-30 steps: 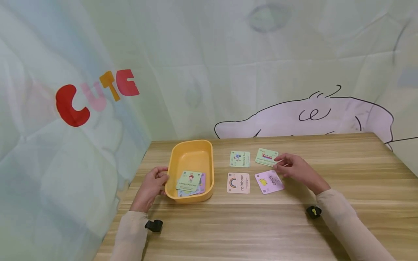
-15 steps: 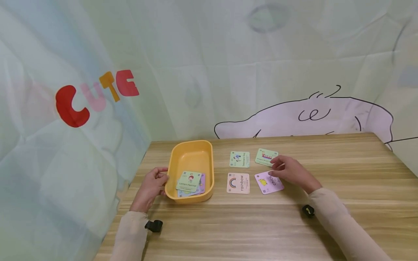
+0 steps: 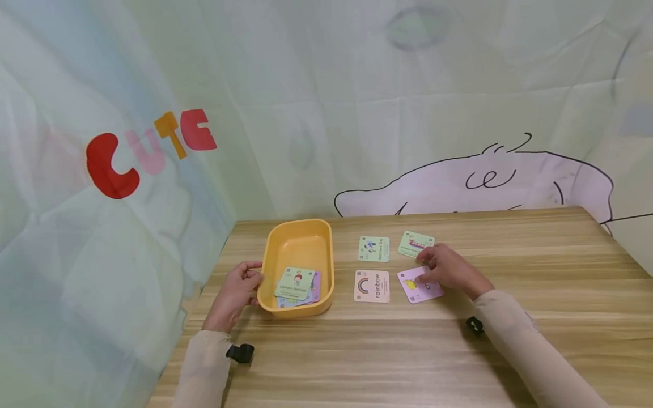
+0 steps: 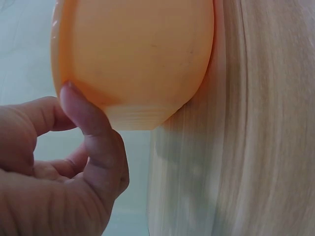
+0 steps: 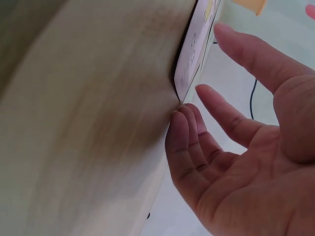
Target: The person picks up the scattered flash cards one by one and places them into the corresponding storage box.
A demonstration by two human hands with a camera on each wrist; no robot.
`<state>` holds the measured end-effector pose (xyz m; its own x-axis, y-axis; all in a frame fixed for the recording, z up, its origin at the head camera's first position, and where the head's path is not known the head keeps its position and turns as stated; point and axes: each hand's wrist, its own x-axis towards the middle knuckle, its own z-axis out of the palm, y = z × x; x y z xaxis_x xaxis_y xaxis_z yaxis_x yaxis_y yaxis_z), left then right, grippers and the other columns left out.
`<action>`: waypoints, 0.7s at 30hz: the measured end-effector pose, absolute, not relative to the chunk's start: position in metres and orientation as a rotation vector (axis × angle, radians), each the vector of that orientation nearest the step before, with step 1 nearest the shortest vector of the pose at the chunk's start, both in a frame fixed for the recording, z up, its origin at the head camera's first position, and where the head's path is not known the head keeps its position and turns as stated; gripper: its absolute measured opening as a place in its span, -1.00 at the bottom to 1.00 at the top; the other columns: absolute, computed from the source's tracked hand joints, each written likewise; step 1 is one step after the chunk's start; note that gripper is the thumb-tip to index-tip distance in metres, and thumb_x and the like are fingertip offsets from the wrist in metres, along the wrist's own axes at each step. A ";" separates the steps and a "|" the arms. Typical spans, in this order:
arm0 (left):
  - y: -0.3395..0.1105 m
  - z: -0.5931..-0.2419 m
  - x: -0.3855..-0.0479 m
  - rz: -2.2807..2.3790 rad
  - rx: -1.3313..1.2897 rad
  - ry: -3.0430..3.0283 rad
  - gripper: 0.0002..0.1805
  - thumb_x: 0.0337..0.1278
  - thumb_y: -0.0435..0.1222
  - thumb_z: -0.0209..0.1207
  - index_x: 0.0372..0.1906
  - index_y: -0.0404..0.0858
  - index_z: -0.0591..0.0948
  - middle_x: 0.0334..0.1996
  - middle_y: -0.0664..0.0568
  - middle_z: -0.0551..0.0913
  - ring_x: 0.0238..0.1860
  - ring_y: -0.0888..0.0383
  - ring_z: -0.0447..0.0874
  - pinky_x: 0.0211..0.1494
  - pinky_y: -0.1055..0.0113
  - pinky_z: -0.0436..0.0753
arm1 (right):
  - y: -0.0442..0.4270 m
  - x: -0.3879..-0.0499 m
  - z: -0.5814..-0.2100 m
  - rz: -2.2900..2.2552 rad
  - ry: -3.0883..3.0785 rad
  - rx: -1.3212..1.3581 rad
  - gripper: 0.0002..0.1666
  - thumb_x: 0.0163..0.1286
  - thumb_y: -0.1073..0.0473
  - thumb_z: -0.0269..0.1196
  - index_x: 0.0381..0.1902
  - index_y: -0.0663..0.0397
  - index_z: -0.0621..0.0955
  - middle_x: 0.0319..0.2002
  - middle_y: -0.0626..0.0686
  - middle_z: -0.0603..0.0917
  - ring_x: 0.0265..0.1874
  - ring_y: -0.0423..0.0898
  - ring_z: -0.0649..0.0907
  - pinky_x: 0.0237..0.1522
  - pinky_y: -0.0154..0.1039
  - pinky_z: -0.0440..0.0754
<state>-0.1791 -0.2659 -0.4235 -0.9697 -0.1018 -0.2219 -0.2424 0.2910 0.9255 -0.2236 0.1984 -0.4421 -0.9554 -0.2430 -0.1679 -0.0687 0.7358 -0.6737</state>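
Note:
My left hand (image 3: 237, 292) grips the left rim of a yellow plastic tray (image 3: 330, 266); the left wrist view shows its fingertips at the tray wall (image 4: 138, 54). Inside the tray lies a small pile of cards, with a green "Lantern Festival" card (image 3: 296, 283) on top. My right hand (image 3: 455, 271) hovers over the right side of a purple "chick" card (image 3: 415, 292), hiding part of its word. In the right wrist view, thumb and fingers are spread beside the card (image 5: 189, 61), nothing held between them.
Left of the chick card is a pink "rainbow" card (image 3: 372, 287). Behind them lie a green "Teachers' Day" card (image 3: 374, 249) and a green card with a red boat (image 3: 414, 243). The wooden table (image 3: 367, 357) meets a printed cloth backdrop (image 3: 316, 141).
My right hand has moved left and slightly toward me, from the boat card's edge to over the chick card. The left hand and tray have stayed in place.

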 end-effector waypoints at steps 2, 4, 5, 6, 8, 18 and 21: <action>-0.266 -0.424 -0.179 1.777 -0.324 2.424 -0.56 0.49 -0.36 0.02 0.37 -0.38 0.35 -0.16 -0.08 0.45 -0.33 0.13 0.53 -0.52 0.35 0.61 | 0.197 -0.222 -0.443 -1.000 2.700 -0.242 -0.47 0.13 0.18 0.55 0.06 0.18 0.66 0.00 0.18 0.50 -0.06 0.08 0.51 -0.02 -0.09 0.56; -0.266 -0.424 -0.178 1.778 -0.322 2.429 -0.56 0.49 -0.36 0.03 0.37 -0.37 0.35 -0.16 -0.07 0.45 -0.34 0.14 0.53 -0.52 0.35 0.61 | 0.197 -0.222 -0.443 -0.970 2.707 -0.244 -0.45 0.11 0.18 0.55 0.06 0.18 0.65 0.01 0.19 0.48 -0.05 0.09 0.50 -0.01 -0.08 0.54; -0.265 -0.424 -0.177 1.776 -0.320 2.431 -0.56 0.49 -0.36 0.03 0.37 -0.36 0.35 -0.16 -0.07 0.45 -0.35 0.14 0.53 -0.51 0.35 0.61 | 0.197 -0.221 -0.443 -0.958 2.709 -0.253 -0.44 0.10 0.17 0.56 0.06 0.19 0.65 0.02 0.20 0.47 -0.05 0.10 0.49 -0.01 -0.07 0.54; -0.265 -0.423 -0.177 1.774 -0.320 2.431 -0.56 0.49 -0.36 0.02 0.37 -0.36 0.36 -0.15 -0.08 0.46 -0.35 0.14 0.54 -0.50 0.35 0.62 | 0.197 -0.221 -0.443 -0.955 2.707 -0.250 -0.43 0.10 0.17 0.56 0.06 0.19 0.65 0.03 0.21 0.47 -0.05 0.10 0.49 0.00 -0.06 0.54; -0.265 -0.423 -0.177 1.765 -0.320 2.432 -0.56 0.50 -0.35 0.02 0.37 -0.35 0.35 -0.14 -0.08 0.46 -0.36 0.13 0.54 -0.49 0.34 0.62 | 0.196 -0.222 -0.443 -0.954 2.709 -0.255 -0.44 0.10 0.18 0.56 0.05 0.19 0.65 0.03 0.21 0.47 -0.05 0.10 0.49 0.01 -0.07 0.54; -0.266 -0.423 -0.178 1.756 -0.323 2.429 -0.54 0.52 -0.33 0.02 0.40 -0.32 0.35 -0.11 -0.09 0.47 -0.34 0.11 0.52 -0.47 0.33 0.63 | 0.194 -0.222 -0.442 -0.932 2.740 -0.324 -0.60 0.13 0.22 0.53 -0.10 0.21 0.64 -0.12 0.13 0.57 -0.13 0.03 0.49 -0.05 -0.11 0.50; -0.267 -0.424 -0.178 1.753 -0.331 2.426 -0.54 0.52 -0.32 0.02 0.41 -0.32 0.34 -0.11 -0.09 0.46 -0.33 0.11 0.52 -0.47 0.33 0.63 | 0.194 -0.222 -0.441 -0.922 2.744 -0.331 -0.60 0.14 0.22 0.53 -0.10 0.20 0.65 -0.12 0.13 0.56 -0.14 0.03 0.49 -0.06 -0.12 0.51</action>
